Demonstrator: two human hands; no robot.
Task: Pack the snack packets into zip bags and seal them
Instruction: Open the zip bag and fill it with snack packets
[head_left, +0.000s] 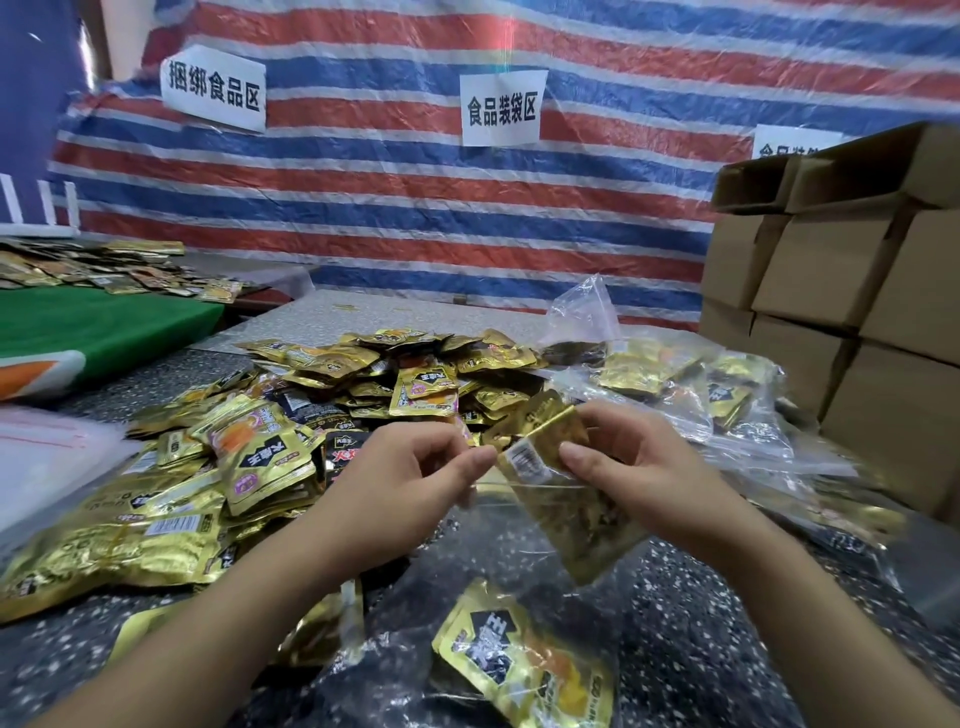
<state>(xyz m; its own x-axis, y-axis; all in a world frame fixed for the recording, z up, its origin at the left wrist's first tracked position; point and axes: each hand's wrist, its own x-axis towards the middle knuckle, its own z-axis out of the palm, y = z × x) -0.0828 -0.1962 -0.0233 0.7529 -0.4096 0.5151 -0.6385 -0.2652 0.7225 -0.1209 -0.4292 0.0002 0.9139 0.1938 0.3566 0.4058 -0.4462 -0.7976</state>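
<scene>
Between two hands (410, 478) (639, 457), one zip bag (566, 525) holds two packets (545, 447).

Both bare forearms reach forward from bottom edge, converging toward centre. Left hand (415, 467) back-up, fingers curled, thumb and forefinger pinched together at tip. Right hand (631, 462) opposite, just beside left, fingers curled inward, thumb extended toward left hand, tip pressing down. Wrists roughly level, hands raised above surface.
</scene>
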